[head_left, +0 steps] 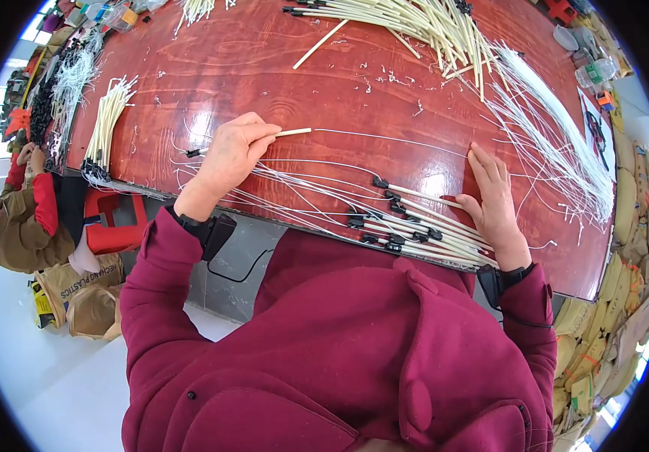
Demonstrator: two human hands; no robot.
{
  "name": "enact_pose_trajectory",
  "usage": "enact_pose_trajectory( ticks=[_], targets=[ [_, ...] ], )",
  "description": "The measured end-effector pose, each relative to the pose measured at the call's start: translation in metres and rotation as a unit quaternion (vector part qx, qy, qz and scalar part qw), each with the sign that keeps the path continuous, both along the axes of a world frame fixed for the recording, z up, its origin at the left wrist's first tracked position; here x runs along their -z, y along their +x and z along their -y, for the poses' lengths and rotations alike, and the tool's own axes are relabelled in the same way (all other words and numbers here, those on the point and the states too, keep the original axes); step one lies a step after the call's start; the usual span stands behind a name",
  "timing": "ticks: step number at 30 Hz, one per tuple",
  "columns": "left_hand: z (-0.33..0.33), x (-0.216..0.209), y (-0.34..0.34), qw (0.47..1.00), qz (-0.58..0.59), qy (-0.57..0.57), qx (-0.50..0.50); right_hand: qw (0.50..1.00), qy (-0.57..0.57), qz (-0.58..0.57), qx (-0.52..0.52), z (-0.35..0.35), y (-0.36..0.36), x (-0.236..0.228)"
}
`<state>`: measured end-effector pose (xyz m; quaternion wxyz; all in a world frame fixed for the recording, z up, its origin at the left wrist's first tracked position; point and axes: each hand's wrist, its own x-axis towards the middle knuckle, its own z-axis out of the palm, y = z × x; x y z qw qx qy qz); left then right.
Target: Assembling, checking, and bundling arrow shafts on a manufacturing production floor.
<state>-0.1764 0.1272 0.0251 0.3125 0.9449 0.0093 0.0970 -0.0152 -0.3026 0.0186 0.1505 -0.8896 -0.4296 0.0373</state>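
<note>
My left hand (232, 153) pinches a thin cream tube (294, 132) between thumb and fingers. Its right end sticks out past them, and a black end piece (193, 153) shows on the other side. From the tube's right end a thin white cord (392, 138) runs across the table to the fingertips of my right hand (494, 192). That hand lies on the tabletop, fingers stretched out and thumb apart; whether the cord passes under the fingertips is hidden. Below, between my hands, lie several cream tubes (445, 216) with black end pieces and white cords trailing left.
The red wooden table (211, 68) carries a large pile of cream tubes (422, 26), a bundle of white cords (558, 120) and a smaller tube bundle (108, 120). Scissors (595, 129) lie at the right edge. Another person (19, 218) sits at far left, near a red stool (114, 226).
</note>
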Motion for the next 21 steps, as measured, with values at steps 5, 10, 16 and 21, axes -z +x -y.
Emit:
enact_pose_trajectory(
  ticks=[5, 10, 16, 21],
  targets=[
    [0.002, 0.002, 0.002, 1.0, 0.005, 0.006, 0.006, 1.0, -0.001, 0.008, 0.0, -0.002, 0.0, 0.0],
    [0.005, -0.001, 0.004, 1.0, -0.004, -0.01, 0.005, 1.0, -0.003, 0.013, 0.002, -0.001, -0.001, 0.0],
    [0.008, 0.003, 0.01, 0.997, 0.006, 0.07, 0.017, 1.0, 0.009, -0.002, 0.002, 0.0, 0.001, -0.001],
    [0.024, 0.009, 0.039, 0.973, 0.033, 0.209, 0.096, 1.0, -0.004, 0.005, -0.009, -0.002, 0.001, 0.0]
  ],
)
